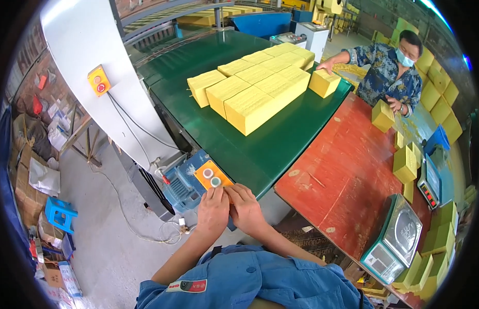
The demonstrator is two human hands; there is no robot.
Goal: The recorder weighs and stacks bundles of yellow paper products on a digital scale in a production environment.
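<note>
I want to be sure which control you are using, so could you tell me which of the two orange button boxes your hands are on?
The orange button box at the green conveyor's near end, under both hands; the other sits on the white machine column.

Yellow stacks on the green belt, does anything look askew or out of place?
One yellow block sits apart at the belt's right edge, turned at an angle to the tidy rows, beside a co-worker's hand. Nothing looks spilled or damaged.
</note>
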